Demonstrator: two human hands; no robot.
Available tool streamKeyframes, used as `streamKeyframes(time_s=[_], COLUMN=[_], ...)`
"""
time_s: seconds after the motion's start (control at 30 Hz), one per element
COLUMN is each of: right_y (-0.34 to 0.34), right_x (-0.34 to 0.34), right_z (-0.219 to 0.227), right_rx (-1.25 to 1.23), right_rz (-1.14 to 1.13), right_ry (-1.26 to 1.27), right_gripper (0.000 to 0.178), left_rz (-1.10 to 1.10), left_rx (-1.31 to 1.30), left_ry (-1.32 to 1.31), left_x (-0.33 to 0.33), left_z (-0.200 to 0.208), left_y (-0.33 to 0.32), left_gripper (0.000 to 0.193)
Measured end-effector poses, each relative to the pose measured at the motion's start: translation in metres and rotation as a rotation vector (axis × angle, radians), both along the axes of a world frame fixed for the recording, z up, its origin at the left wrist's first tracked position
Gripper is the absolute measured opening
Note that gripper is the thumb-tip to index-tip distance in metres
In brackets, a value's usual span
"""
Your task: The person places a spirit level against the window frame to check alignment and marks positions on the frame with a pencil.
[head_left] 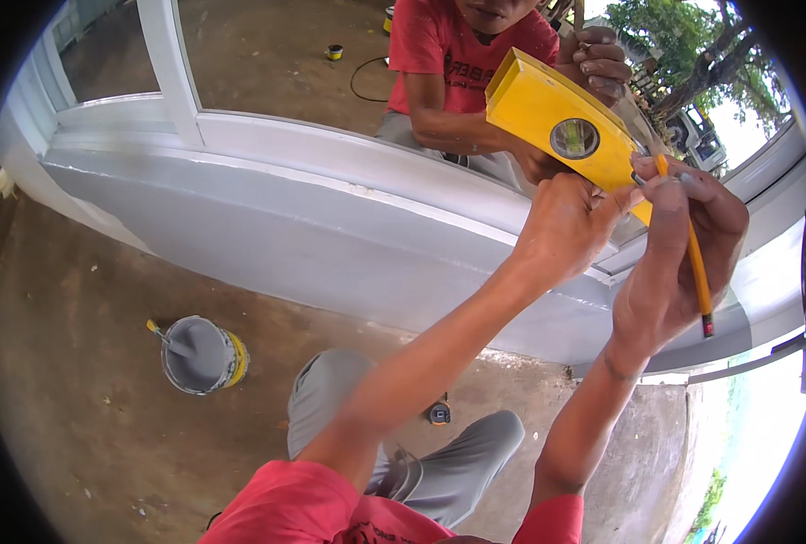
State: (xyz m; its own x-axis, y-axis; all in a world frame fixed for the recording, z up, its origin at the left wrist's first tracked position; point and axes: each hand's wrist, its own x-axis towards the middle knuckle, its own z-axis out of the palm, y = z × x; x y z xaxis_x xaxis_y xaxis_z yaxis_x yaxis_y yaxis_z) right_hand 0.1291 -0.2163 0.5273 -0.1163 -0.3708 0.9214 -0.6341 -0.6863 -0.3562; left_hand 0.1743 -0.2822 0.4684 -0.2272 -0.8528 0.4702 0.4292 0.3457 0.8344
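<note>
From the head camera I looked down two bare forearms that rose from the lower middle of the frame toward the upper right. The left hand (561,227) was stretched well forward, wrist bent, its fingers closed against the lower edge of a yellow spirit level (548,113). The level lay tilted in the upper right of the frame, its round glass vial facing me, set against a white painted window frame (330,154) that swept across the picture from upper left to right.

The right hand (679,245) sat just beside the left, a little lower and further right. Its fingers were pinched shut on an orange pencil (697,272), which ran down past the palm with its dark end pointing toward the bottom of the frame. The fingertips touched the near end of the level.

Across the window frame, at the top centre, I saw another person in a red shirt (439,50). That person's hand (602,59) gripped the far end of the level.

In the lower left, on the dirt floor, stood a paint can (202,355) filled with grey paint, well apart from both hands. My view also caught grey trousers (330,399) at the bottom centre.
</note>
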Motion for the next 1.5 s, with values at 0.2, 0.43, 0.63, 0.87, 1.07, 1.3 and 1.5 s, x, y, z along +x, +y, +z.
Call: streamKeyframes(time_s=[0.2,0.43,0.63,0.87,1.07,1.3,1.5], right_y=[-0.017,-0.042,-0.059,-0.057,-0.051,-0.056,-0.052], right_x=[0.005,0.019,0.028,0.042,0.047,0.051,0.063], right_z=[0.015,0.045,0.066,0.090,0.098,0.089,0.097], right_rx=[-0.051,0.014,0.188,0.288,0.299,0.314,0.428], right_rz=[-0.179,-0.241,-0.336,-0.396,-0.486,-0.482,-0.553], right_ry=[0.410,0.711,0.867,1.096,1.173,1.160,1.146], right_gripper=[0.016,0.014,0.013,0.013,0.013,0.016,0.018], left_rz=[-0.009,0.201,0.022,0.067,0.032,0.079,0.049], left_rx=[0.012,-0.235,0.022,-0.014,-0.015,-0.014,-0.013], left_ry=[-0.035,-0.220,-0.189,-0.100,-0.057,-0.094,-0.107], left_x=[0.003,-0.010,-0.004,-0.001,-0.001,0.005,0.002], left_z=[0.002,-0.010,-0.004,0.001,0.011,-0.001,0.006], left_y=[0.001,-0.009,-0.005,-0.002,0.003,-0.003,0.002], left_gripper=[0.033,0.036,0.036,0.043,0.040,0.039,0.042])
